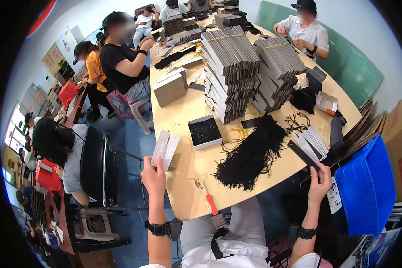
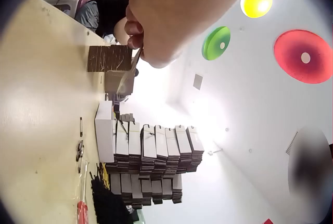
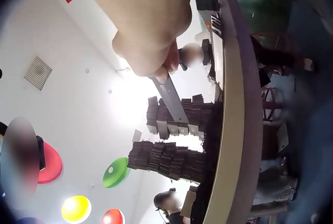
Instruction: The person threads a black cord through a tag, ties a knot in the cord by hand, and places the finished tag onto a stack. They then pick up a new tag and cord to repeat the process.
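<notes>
Between thumb and fingers, my left hand pinches two light grey card tags with pale lettering and a small hole at the top. They are fanned slightly apart at the table's left edge. My right hand pinches the lower end of a long dark card tag, also holed at its far end. That dark tag overlaps a fan of light grey tags on the table in the head view. Between the hands lies a large heap of black cords. A white box of small black pieces stands behind.
Tall banded stacks of tags rise mid-table. A red-handled tool and some safety pins lie near the front edge. At the right, a blue bin stands beside the table. Several people sit around the room.
</notes>
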Motion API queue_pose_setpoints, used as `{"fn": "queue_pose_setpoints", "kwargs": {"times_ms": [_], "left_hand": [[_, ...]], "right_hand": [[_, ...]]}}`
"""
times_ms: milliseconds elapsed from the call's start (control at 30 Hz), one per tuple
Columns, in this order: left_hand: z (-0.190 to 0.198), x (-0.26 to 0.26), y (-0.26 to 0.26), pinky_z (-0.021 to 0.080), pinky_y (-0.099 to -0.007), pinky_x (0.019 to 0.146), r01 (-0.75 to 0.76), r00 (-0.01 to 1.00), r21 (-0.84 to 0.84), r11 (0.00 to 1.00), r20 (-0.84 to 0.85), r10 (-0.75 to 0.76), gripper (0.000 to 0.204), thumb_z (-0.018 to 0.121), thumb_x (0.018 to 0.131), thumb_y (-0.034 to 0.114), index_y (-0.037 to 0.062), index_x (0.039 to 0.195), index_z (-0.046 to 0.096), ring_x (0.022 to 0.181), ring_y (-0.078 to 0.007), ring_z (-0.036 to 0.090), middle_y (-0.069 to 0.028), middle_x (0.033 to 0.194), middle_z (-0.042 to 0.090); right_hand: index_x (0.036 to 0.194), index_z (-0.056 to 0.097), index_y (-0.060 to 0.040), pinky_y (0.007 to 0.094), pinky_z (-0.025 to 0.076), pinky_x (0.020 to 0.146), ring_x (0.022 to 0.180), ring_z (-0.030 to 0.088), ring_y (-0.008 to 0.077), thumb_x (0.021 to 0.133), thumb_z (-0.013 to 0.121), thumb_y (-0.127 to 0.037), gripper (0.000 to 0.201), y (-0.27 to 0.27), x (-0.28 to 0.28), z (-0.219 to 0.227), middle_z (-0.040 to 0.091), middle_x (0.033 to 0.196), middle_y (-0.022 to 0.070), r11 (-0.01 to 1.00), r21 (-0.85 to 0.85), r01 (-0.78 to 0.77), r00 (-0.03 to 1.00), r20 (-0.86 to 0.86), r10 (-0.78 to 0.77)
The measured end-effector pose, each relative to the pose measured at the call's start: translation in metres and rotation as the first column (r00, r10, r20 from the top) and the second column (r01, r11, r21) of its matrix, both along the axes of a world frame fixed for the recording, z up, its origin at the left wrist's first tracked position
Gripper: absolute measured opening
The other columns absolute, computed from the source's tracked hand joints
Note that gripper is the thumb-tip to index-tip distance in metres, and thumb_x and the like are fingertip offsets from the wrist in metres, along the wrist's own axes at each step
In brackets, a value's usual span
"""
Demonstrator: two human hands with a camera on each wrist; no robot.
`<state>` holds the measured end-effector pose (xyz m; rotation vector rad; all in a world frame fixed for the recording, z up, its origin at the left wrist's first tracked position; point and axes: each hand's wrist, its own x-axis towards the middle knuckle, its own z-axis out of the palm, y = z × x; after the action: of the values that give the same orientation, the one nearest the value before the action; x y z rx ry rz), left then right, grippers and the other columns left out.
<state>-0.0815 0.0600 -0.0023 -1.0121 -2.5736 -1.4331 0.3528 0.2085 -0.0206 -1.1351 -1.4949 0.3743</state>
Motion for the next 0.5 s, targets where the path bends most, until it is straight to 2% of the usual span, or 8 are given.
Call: {"fn": "queue_pose_setpoints", "kwargs": {"times_ms": [67, 167, 233, 333, 400, 433, 467, 500], "left_hand": [[0.0, 0.001, -0.001, 0.045, -0.041, 0.056, -0.087, 0.992, -0.111, 0.99, -0.105, 0.076, 0.031, 0.052, 0.095, 0.031, -0.0005, 0.091, 0.052, 0.057, -0.0323, 0.061, -0.018, 0.064, 0.061], [-0.003, -0.001, -0.003, 0.045, -0.0446, 0.058, -0.09, 0.992, -0.128, 0.988, -0.097, 0.078, 0.033, 0.048, 0.096, 0.032, -0.0003, 0.09, 0.05, 0.062, -0.0375, 0.062, -0.0214, 0.067, 0.062], [-0.016, -0.011, -0.007, 0.045, -0.045, 0.06, -0.093, 0.995, -0.137, 0.986, -0.048, 0.087, 0.032, 0.047, 0.096, 0.031, -0.0004, 0.09, 0.05, 0.065, -0.0374, 0.062, -0.0226, 0.07, 0.062], [-0.022, -0.017, -0.01, 0.043, -0.0433, 0.063, -0.061, 0.998, -0.074, 0.995, -0.003, 0.061, 0.032, 0.044, 0.098, 0.029, -0.0008, 0.089, 0.049, 0.067, -0.0335, 0.06, -0.0215, 0.072, 0.059], [-0.025, -0.019, -0.012, 0.043, -0.0411, 0.064, -0.022, 1.0, -0.007, 1.0, -0.004, 0.022, 0.031, 0.043, 0.099, 0.027, -0.0012, 0.087, 0.048, 0.068, -0.0297, 0.058, -0.0191, 0.072, 0.057], [-0.028, -0.021, -0.013, 0.04, -0.0368, 0.063, -0.022, 0.999, 0.123, 0.992, 0.035, 0.018, 0.03, 0.043, 0.099, 0.025, -0.0005, 0.085, 0.048, 0.066, -0.0224, 0.051, -0.0127, 0.07, 0.053], [-0.029, -0.024, -0.014, 0.037, -0.0325, 0.061, -0.027, 0.997, 0.25, 0.968, 0.072, 0.01, 0.028, 0.043, 0.1, 0.023, 0.0002, 0.083, 0.048, 0.064, -0.0151, 0.045, -0.0064, 0.068, 0.048], [-0.029, -0.026, -0.017, 0.037, -0.0325, 0.061, -0.028, 0.997, 0.247, 0.968, 0.074, 0.01, 0.028, 0.043, 0.1, 0.023, 0.0002, 0.083, 0.048, 0.064, -0.0151, 0.045, -0.0064, 0.068, 0.048]], "right_hand": [[0.096, 0.064, 0.0013, 0.0217, 0.039, 0.058, 0.067, 0.049, 0.01, 0.08, 0.068, 0.005, 0.017, -0.008, -0.005, 0.0, 0.056, 0.084, 0.004, 0.999, 0.006, -0.047, 0.999, 0.014, 0.046], [0.095, 0.065, 0.0011, 0.0219, 0.041, 0.059, 0.069, 0.052, 0.0107, 0.078, 0.068, 0.006, 0.017, -0.02, -0.014, 0.002, 0.058, 0.083, 0.0047, 0.992, -0.032, -0.118, 0.993, -0.005, 0.118], [0.094, 0.065, 0.0017, 0.0219, 0.042, 0.059, 0.071, 0.055, 0.0114, 0.076, 0.069, 0.007, 0.019, -0.026, -0.017, -0.002, 0.059, 0.084, 0.0054, 0.985, -0.051, -0.164, 0.986, -0.013, 0.164], [0.093, 0.065, 0.0028, 0.0218, 0.043, 0.059, 0.07, 0.055, 0.0109, 0.075, 0.068, 0.01, 0.02, -0.042, -0.03, -0.002, 0.057, 0.084, 0.0054, 0.942, -0.138, -0.306, 0.943, -0.182, 0.279], [0.09, 0.064, 0.0031, 0.0211, 0.045, 0.058, 0.068, 0.057, 0.0111, 0.074, 0.068, 0.011, 0.019, -0.062, -0.039, -0.002, 0.057, 0.083, 0.0055, 0.828, -0.266, -0.494, 0.841, -0.387, 0.378], [0.089, 0.064, 0.0032, 0.021, 0.047, 0.058, 0.068, 0.058, 0.0114, 0.073, 0.068, 0.012, 0.019, -0.071, -0.04, -0.006, 0.058, 0.083, 0.0059, 0.742, -0.303, -0.598, 0.768, -0.482, 0.421], [0.089, 0.065, 0.0033, 0.0215, 0.048, 0.06, 0.069, 0.059, 0.0118, 0.073, 0.068, 0.012, 0.019, -0.08, -0.041, -0.012, 0.059, 0.083, 0.0066, 0.659, -0.305, -0.688, 0.704, -0.504, 0.501], [0.088, 0.065, 0.0034, 0.0219, 0.048, 0.061, 0.07, 0.059, 0.0122, 0.072, 0.068, 0.013, 0.019, -0.087, -0.042, -0.021, 0.059, 0.083, 0.0072, 0.564, -0.304, -0.768, 0.629, -0.527, 0.572]]}}
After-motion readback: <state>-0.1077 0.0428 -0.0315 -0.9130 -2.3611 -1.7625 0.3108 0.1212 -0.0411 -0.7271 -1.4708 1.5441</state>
